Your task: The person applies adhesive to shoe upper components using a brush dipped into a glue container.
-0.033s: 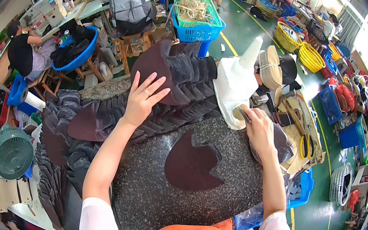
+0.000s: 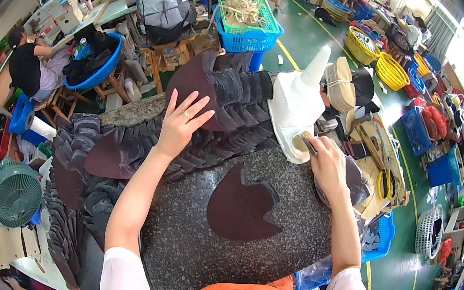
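My left hand [image 2: 182, 126] lies with fingers spread on a dark brown curved piece [image 2: 193, 85], which tops a row of overlapping dark cut pieces [image 2: 251, 86]. My right hand [image 2: 328, 164] grips what looks like a flat brush [image 2: 312, 145], its end at the open mouth of a white plastic glue pot [image 2: 295, 103] with a tall tapered spout. Fingers hide most of the handle. A single dark brown cut piece [image 2: 242, 207], notched along its upper and right edges, rests flat on the speckled stone slab [image 2: 179, 243] between my forearms.
More overlapping dark pieces [image 2: 75, 172] are stacked at the left. Right of the pot are a tied bundle of beige pieces [image 2: 340, 86] and yellow-handled scissors [image 2: 386, 184]. A green fan [image 2: 16, 192] stands far left, and a blue basket [image 2: 382, 239] sits beyond the slab's right edge.
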A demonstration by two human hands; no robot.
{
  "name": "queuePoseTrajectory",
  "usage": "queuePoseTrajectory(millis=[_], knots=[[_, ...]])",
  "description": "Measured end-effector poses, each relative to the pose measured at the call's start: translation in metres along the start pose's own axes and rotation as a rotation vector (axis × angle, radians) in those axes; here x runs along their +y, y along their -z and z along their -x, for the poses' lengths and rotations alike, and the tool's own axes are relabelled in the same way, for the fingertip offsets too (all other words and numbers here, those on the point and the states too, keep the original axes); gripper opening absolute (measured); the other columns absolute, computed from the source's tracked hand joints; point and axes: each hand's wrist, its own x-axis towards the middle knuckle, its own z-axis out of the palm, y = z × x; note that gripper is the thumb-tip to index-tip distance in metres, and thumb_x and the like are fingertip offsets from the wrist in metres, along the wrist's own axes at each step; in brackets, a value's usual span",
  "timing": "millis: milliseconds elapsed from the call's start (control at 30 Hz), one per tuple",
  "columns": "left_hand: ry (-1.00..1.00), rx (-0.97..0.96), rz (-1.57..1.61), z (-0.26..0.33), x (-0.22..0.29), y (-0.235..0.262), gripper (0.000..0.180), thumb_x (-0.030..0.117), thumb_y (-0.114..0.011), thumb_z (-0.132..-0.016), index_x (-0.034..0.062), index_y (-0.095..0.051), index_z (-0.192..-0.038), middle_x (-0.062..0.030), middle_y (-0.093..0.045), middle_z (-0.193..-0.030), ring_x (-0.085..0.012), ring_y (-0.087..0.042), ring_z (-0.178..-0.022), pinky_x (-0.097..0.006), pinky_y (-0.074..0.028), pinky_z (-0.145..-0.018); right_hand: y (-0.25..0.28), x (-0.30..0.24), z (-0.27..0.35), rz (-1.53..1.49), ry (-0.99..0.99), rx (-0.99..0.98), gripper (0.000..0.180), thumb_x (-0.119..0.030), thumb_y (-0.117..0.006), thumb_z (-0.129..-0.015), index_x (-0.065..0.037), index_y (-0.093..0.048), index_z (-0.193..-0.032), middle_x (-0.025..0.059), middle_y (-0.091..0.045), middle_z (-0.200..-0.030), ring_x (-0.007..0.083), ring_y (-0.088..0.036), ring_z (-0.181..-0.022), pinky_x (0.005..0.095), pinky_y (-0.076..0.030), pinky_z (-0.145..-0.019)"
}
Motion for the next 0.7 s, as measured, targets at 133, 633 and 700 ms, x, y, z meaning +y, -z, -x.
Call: queuePoseTrajectory(millis=[133, 633, 700], knots=[[0.167, -0.291, -0.164, 0.001, 0.001, -0.015, 0.051, -0.006, -0.058, -0.081, 0.0176, -0.069, -0.125, -0.0050, -0.044, -0.154, -0.0360, -0.030, -0.149, -0.068, -0.016, -0.118, 0.008, -0.009, 0.007, 0.040, -0.118, -0.030, 0.040, 0.000, -0.063, -0.082, -0.006, -0.063, -0.121, 0.0140, -0.065, -0.098, 0.0345, -0.064, -0.090, 0.0429, -0.053, -0.082], [0.194, -0.623, 0.532, 0.080, 0.212, 0.060, 0.050, 0.019, -0.084, -0.075, 0.0096, -0.064, -0.120, -0.0152, -0.048, -0.139, -0.0447, -0.038, -0.140, -0.062, -0.035, -0.114, -0.008, -0.041, 0.037, -0.506, 0.376, -0.399, 0.034, 0.003, -0.065, -0.076, -0.004, -0.069, -0.110, 0.0138, -0.066, -0.101, 0.0341, -0.068, -0.097, 0.0426, -0.056, -0.083], [0.246, -0.606, 0.541, 0.086, 0.211, 0.061, 0.048, 0.018, -0.083, -0.075, 0.0092, -0.065, -0.119, -0.0154, -0.049, -0.138, -0.0432, -0.039, -0.139, -0.060, -0.035, -0.114, 0.002, -0.038, 0.055, -0.524, 0.352, -0.473, 0.031, 0.002, -0.066, -0.078, -0.005, -0.070, -0.108, 0.0128, -0.067, -0.100, 0.0335, -0.068, -0.095, 0.0425, -0.057, -0.083]])
